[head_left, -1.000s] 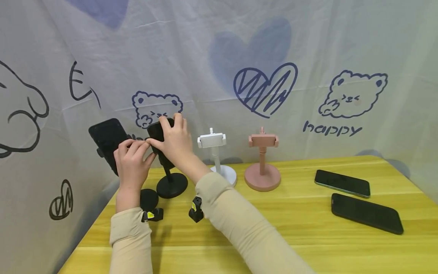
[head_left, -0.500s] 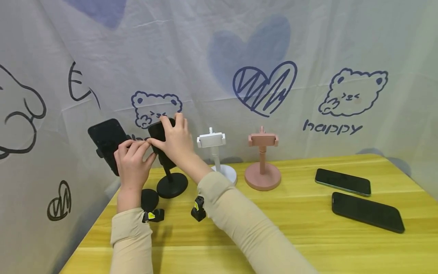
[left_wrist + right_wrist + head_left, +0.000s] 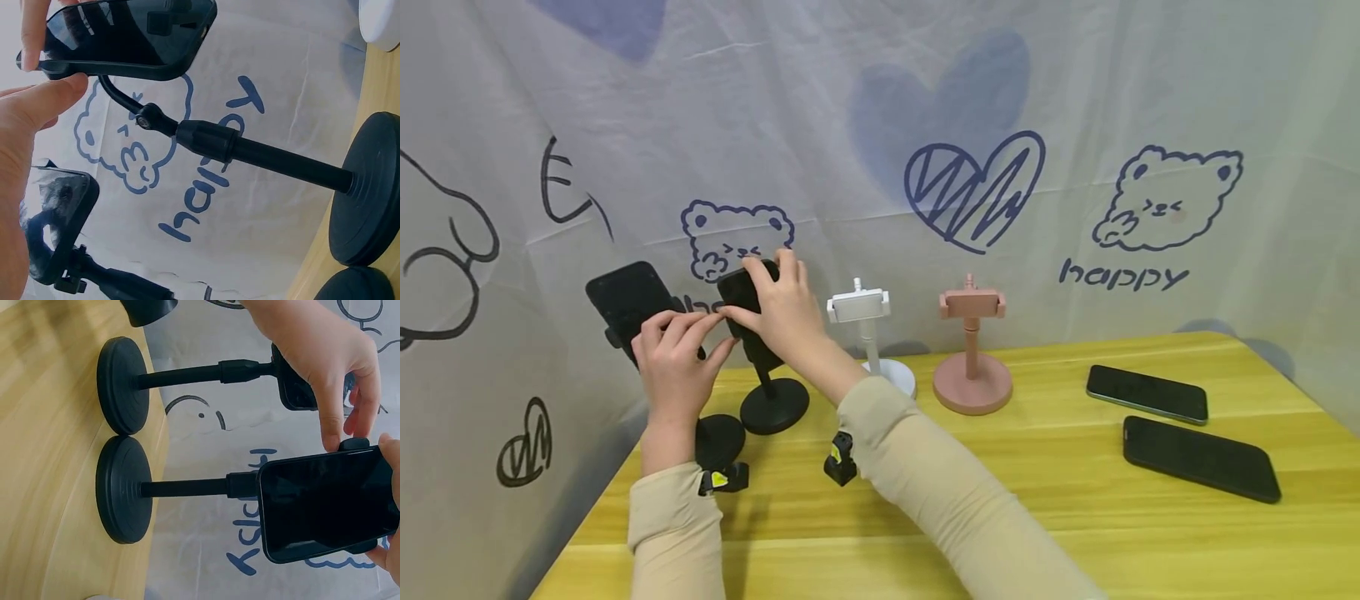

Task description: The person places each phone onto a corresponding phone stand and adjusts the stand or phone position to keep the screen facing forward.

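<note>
- Table (image 3: pixel 1000 517) is yellowish wood grain, pushed up near a pale cloth (image 3: pixel 820 125) with purple hearts, doodled bears and "happy" written on it.
- Two loose phones (image 3: pixel 1146 393) (image 3: pixel 1201 458) lie flat, dark faces up, over on the right side of the tabletop.
- Four stands in a loose row along the back-left: pink stand (image 3: pixel 972 383), white stand (image 3: pixel 859 307), then two black ones with bases right up against each other.
- The leftmost black stand (image 3: pixel 721 440) has its own phone up top, tilted.
- The phone being worked on (image 3: pixel 325 506) is up on the other black stand (image 3: pixel 775 406), leaning a bit, well above the table.
- Left hand (image 3: pixel 676 358) comes in from below, wrist raised, thumb and index pinching the end of the clamp (image 3: pixel 354 444) at that phone's left edge.
- Right hand (image 3: pixel 788 312) reaches across to the left, spread over the phone's upper part and gripping it, thumb on the left edge, fingers on the right.
- Both forearms are in beige sleeves (image 3: pixel 673 508).
</note>
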### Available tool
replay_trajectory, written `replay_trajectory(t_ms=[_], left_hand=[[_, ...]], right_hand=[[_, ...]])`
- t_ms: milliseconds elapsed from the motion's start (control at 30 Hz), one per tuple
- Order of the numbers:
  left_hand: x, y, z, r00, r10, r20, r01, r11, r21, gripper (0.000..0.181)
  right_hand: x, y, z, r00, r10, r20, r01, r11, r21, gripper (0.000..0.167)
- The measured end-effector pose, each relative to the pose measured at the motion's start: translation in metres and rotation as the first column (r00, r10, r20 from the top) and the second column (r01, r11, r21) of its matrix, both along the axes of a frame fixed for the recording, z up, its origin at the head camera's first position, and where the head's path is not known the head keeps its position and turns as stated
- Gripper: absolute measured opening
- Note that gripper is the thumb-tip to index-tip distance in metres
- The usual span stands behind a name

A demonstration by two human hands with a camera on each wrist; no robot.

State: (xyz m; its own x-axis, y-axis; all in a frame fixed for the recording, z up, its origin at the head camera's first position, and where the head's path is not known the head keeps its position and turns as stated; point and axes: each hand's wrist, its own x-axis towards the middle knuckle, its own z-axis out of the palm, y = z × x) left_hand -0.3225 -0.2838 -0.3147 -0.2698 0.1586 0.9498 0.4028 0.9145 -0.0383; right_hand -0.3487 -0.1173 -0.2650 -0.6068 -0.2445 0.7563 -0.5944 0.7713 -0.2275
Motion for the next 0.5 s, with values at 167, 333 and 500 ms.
replay_trajectory(t_ms=[167, 333, 500], left_hand=[[0.003, 0.001, 0.004, 1.0, -0.006, 0.017, 0.006, 1.0, -0.003, 0.035], [0.006, 0.0, 0.007, 1.0, -0.013, 0.027, 0.013, 1.0, -0.002, 0.036], [0.009, 0.001, 0.008, 0.999, -0.017, 0.029, 0.017, 1.0, 0.0, 0.036]], right_hand=[[0.002, 0.003, -0.002, 0.999, 0.029, 0.012, -0.029, 1.0, -0.004, 0.065], [0.005, 0.004, -0.006, 0.996, 0.065, 0.067, -0.065, 0.998, -0.009, 0.071], [0.008, 0.005, -0.013, 0.993, 0.088, 0.083, -0.087, 0.996, -0.012, 0.08]])
